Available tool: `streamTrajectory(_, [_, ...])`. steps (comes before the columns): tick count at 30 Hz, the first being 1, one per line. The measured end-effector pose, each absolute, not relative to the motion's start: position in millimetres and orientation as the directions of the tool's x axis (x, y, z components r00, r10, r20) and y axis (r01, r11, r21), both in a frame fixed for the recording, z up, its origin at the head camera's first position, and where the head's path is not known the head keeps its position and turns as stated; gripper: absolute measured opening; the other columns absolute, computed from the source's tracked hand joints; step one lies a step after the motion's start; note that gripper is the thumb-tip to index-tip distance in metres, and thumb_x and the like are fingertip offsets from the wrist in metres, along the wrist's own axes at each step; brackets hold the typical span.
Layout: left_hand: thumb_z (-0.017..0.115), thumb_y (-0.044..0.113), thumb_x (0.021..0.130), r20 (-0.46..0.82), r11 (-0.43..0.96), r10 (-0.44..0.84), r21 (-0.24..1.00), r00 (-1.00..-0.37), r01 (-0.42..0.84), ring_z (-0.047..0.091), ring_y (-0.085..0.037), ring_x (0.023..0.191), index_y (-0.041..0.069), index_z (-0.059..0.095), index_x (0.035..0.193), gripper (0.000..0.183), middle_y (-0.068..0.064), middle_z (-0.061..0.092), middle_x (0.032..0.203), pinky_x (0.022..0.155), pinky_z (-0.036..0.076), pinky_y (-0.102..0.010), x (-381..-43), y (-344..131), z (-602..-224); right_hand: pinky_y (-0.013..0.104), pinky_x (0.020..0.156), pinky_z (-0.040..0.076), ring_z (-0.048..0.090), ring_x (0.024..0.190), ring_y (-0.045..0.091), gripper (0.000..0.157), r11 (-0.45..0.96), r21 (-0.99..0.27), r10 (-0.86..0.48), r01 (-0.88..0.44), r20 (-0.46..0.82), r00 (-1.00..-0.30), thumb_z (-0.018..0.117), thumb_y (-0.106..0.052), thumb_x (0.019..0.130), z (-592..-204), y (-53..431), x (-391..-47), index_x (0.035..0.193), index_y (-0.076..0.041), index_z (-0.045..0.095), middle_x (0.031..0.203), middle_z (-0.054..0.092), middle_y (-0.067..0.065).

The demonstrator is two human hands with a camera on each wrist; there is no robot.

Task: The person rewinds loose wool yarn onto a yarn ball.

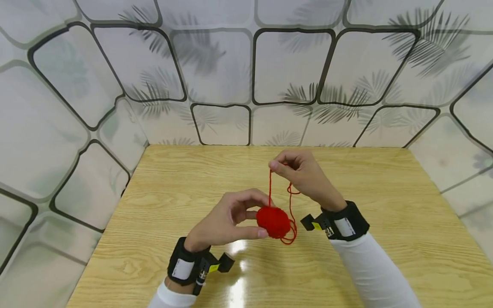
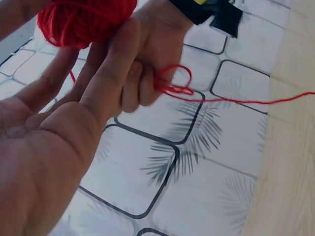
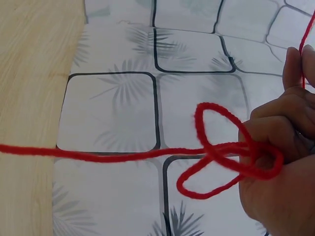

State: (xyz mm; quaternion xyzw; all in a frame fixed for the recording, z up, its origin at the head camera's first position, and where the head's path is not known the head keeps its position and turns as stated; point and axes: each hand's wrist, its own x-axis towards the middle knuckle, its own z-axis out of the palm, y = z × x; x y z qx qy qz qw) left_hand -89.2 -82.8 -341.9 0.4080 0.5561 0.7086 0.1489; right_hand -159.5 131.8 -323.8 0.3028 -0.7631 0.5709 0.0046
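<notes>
A small ball of red yarn (image 1: pixel 272 222) is held by my left hand (image 1: pixel 235 220), between the thumb below and the fingers behind it. Above and to the right, my right hand (image 1: pixel 304 173) pinches a strand of yarn (image 1: pixel 270 188) that runs straight up from the ball. More slack yarn (image 3: pixel 221 152) hangs in loops from the curled fingers of the right hand, seen large in the right wrist view. In the left wrist view the ball (image 2: pixel 86 19) sits at the top, against the fingertips. Loose loops also hang at the ball's right side in the head view.
Both hands are over a light wood-grain table (image 1: pixel 173 179). A wall covering (image 1: pixel 219 68) with dark rounded outlines and grey leaf prints rises behind the table and along its sides. Each wrist wears a black strap (image 1: pixel 348 220) with a small camera.
</notes>
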Motion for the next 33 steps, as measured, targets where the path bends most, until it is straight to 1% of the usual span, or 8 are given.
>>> streamTrajectory(3, [0.064, -0.005, 0.079, 0.46, -0.4, 0.571, 0.879, -0.68, 0.259, 0.055, -0.03, 0.103, -0.002, 0.05, 0.118, 0.041, -0.019, 0.052, 0.112, 0.085, 0.045, -0.051, -90, -82, -342, 0.032, 0.049, 0.03, 0.032, 0.055, 0.02, 0.012, 0.164, -0.878, -0.464, -0.45, 0.334, -0.821, 0.058, -0.022, 0.09, -333, 127, -159, 0.089, -0.012, 0.065, 0.071, 0.05, 0.006])
streamTrajectory(5, [0.063, -0.003, 0.08, 0.479, -0.422, 0.492, 0.861, -0.727, 0.282, 0.054, -0.031, 0.105, -0.003, 0.05, 0.118, 0.041, -0.02, 0.052, 0.113, 0.085, 0.044, -0.052, -91, -81, -340, 0.029, 0.052, 0.039, 0.041, 0.057, 0.019, 0.012, 0.149, -0.897, -0.468, -0.417, 0.307, -0.829, 0.057, -0.019, 0.09, -338, 123, -156, 0.09, -0.01, 0.065, 0.076, 0.056, 0.006])
streamTrajectory(9, [0.063, 0.001, 0.082, 0.484, -0.407, 0.32, 0.847, -0.815, 0.343, 0.052, -0.034, 0.109, -0.004, 0.049, 0.12, 0.041, -0.02, 0.053, 0.117, 0.086, 0.044, -0.05, -94, -79, -337, 0.035, 0.065, 0.05, 0.053, 0.068, 0.021, 0.011, 0.135, -0.922, -0.472, -0.364, 0.263, -0.841, 0.055, -0.012, 0.091, -339, 115, -143, 0.093, -0.005, 0.064, 0.085, 0.063, 0.008])
streamTrajectory(14, [0.063, 0.006, 0.084, 0.448, -0.343, 0.114, 0.856, -0.887, 0.388, 0.053, -0.034, 0.109, -0.002, 0.05, 0.12, 0.039, -0.019, 0.054, 0.117, 0.088, 0.045, -0.046, -101, -77, -336, 0.029, 0.056, 0.042, 0.043, 0.058, 0.015, 0.015, 0.204, -0.897, -0.475, -0.393, 0.261, -0.84, 0.052, -0.014, 0.093, -336, 104, -122, 0.095, -0.006, 0.064, 0.074, 0.057, 0.003])
streamTrajectory(16, [0.064, 0.008, 0.084, 0.439, -0.319, 0.048, 0.858, -0.897, 0.403, 0.053, -0.033, 0.109, -0.001, 0.051, 0.12, 0.04, -0.018, 0.054, 0.117, 0.089, 0.045, -0.045, -106, -75, -337, 0.028, 0.049, 0.033, 0.035, 0.053, 0.014, 0.014, 0.238, -0.873, -0.475, -0.426, 0.278, -0.835, 0.051, -0.016, 0.094, -336, 100, -116, 0.09, -0.009, 0.063, 0.064, 0.047, 0.001])
streamTrajectory(19, [0.066, 0.01, 0.083, 0.46, -0.263, -0.031, 0.853, -0.887, 0.451, 0.054, -0.031, 0.106, -0.001, 0.052, 0.118, 0.04, -0.017, 0.055, 0.114, 0.087, 0.046, -0.044, -113, -72, -341, 0.027, 0.046, 0.028, 0.033, 0.05, 0.012, 0.015, 0.271, -0.839, -0.476, -0.472, 0.31, -0.823, 0.049, -0.015, 0.095, -337, 97, -109, 0.085, -0.012, 0.061, 0.059, 0.037, -0.001])
streamTrajectory(26, [0.066, 0.007, 0.081, 0.54, -0.002, -0.077, 0.841, -0.838, 0.541, 0.054, -0.028, 0.101, -0.003, 0.053, 0.117, 0.039, -0.015, 0.056, 0.111, 0.08, 0.05, -0.041, -117, -70, -343, 0.027, 0.047, 0.033, 0.037, 0.051, 0.01, 0.014, 0.321, -0.777, -0.5, -0.542, 0.347, -0.793, 0.048, -0.024, 0.096, -357, 102, -108, 0.091, -0.022, 0.06, 0.062, 0.04, -0.005])
streamTrajectory(33, [0.067, 0.007, 0.08, 0.485, 0.162, -0.031, 0.865, -0.874, 0.475, 0.055, -0.031, 0.1, -0.004, 0.052, 0.117, 0.042, -0.018, 0.053, 0.114, 0.076, 0.051, -0.037, -126, -73, -363, 0.026, 0.046, 0.034, 0.038, 0.052, 0.007, 0.013, 0.324, -0.754, -0.51, -0.572, 0.37, -0.777, 0.048, -0.03, 0.096, -345, 110, -99, 0.091, -0.027, 0.059, 0.064, 0.041, -0.008])
